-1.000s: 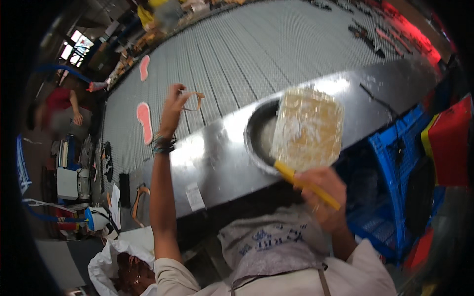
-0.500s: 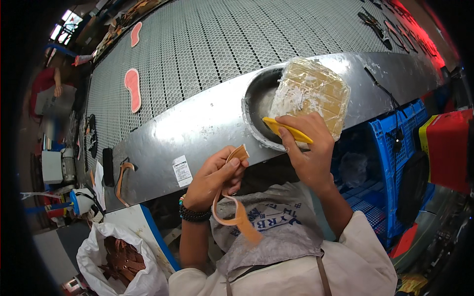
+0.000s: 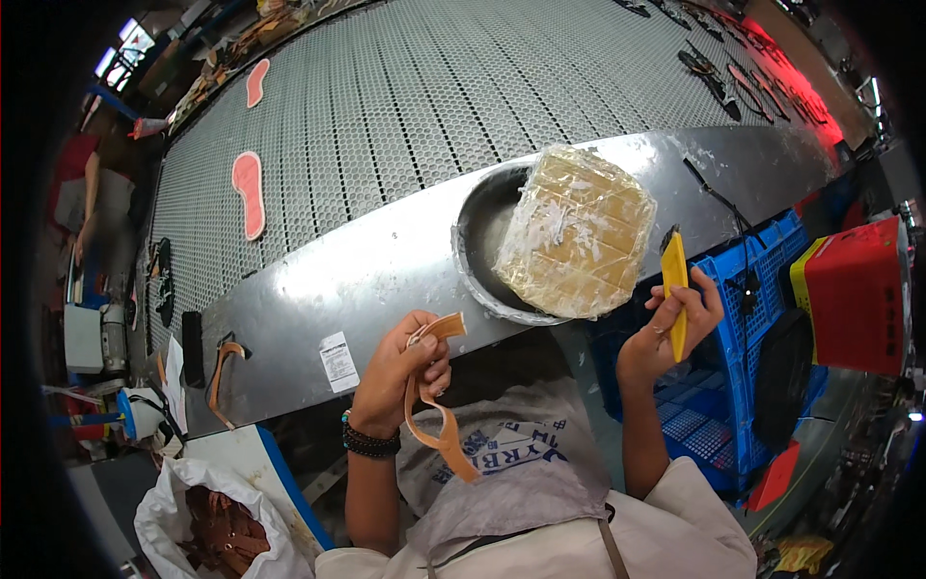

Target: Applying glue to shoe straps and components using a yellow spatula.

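Note:
My left hand [image 3: 397,372] is closed on one end of a tan leather strap [image 3: 446,442], and the rest curls down below my fingers. The gripped end sticks out to the right past my thumb. To the right, beyond the metal ledge, my right hand [image 3: 672,328] pinches a flat yellow-handled brush [image 3: 679,280]. Its dark tip points up and away from me. Between the hands, a round metal bowl [image 3: 465,253] sits on the ledge. A tape-wrapped brown board [image 3: 584,236], smeared white, covers the bowl's right part. The bowl's bottom looks whitish.
A mesh conveyor [image 3: 367,145] carries sole-shaped pink pieces [image 3: 250,196]. On the metal ledge [image 3: 289,309] lie a white label [image 3: 338,362] and another strap [image 3: 227,381]. Brown straps fill a white sack [image 3: 159,516] at lower left. Blue crates [image 3: 762,256] stand right. Someone works far left.
My right hand has moved right with the brush, away from the bowl, and the brush has turned upright. My left hand still grips the strap, whose gripped end now points more to the right.

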Available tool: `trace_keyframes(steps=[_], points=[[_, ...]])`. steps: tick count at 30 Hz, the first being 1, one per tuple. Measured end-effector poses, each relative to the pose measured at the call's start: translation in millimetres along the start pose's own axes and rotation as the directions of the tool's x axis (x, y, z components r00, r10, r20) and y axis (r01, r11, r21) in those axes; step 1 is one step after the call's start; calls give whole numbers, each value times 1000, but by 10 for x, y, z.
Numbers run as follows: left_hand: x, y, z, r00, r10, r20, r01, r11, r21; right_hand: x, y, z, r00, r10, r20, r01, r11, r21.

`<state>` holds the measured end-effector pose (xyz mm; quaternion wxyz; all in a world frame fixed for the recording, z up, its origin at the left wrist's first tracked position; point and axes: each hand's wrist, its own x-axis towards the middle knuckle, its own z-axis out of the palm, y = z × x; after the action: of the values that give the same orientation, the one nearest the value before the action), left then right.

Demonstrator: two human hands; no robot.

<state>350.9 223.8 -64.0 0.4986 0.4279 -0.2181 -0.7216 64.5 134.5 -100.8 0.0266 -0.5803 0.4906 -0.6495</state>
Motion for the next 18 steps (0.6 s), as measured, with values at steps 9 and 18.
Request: trace_keyframes(steps=[9, 18], points=[[-93, -127, -31, 999, 46, 24, -46, 999, 9, 274, 300, 387, 979, -70, 191, 66, 997, 27], [-201, 25, -53, 1000, -5, -20, 8, 986, 167, 775, 549, 616, 954, -129, 272, 94, 986, 138]])
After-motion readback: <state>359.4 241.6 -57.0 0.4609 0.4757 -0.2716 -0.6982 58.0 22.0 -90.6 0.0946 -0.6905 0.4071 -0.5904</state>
